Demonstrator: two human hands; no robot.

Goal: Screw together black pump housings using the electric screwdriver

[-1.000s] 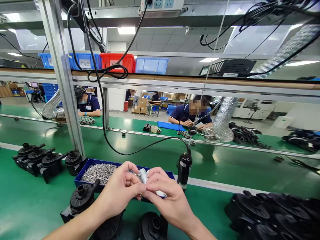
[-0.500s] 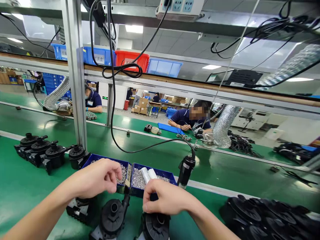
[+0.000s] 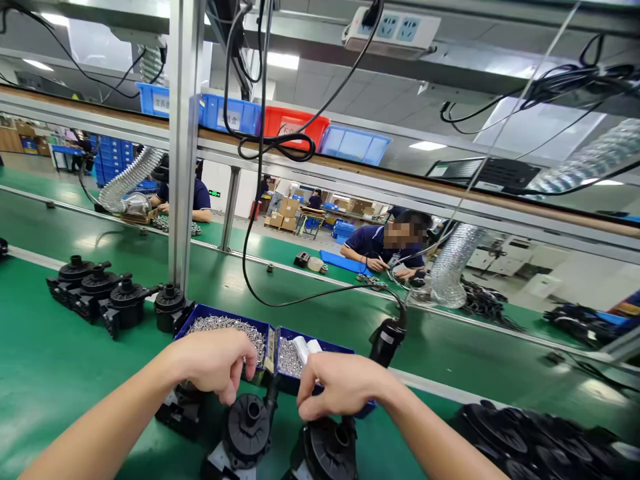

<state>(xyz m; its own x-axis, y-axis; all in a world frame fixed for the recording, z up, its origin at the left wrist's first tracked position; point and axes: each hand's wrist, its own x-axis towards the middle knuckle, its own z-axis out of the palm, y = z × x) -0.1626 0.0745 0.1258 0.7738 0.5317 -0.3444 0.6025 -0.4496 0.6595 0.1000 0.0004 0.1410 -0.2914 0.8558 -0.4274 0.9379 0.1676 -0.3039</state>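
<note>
My left hand (image 3: 220,363) hangs with curled fingers just above and left of the middle black pump-like housing (image 3: 249,427). Anything between those fingertips is too small or hidden to make out. My right hand (image 3: 343,385) is closed in a pinch at the top edge of another black pump-like housing (image 3: 327,453); what it pinches, if anything, is hidden. Under my left wrist, a third black housing (image 3: 180,413) is partly covered. Behind my hands are a blue bin of screws (image 3: 185,325) and a second blue bin (image 3: 337,348) with small metal parts and white tubes.
A black electric screwdriver (image 3: 387,341) hangs by its cable right of the bins. Several black housings (image 3: 127,300) line the left, and more (image 3: 525,433) crowd the right. A metal post (image 3: 183,147) rises at left. Across the bench, a person (image 3: 367,240) works.
The camera view has shifted, so the scene sits farther right. My left hand has come lower, its fingers nearer the middle housing. My right hand stays pinched at the right housing.
</note>
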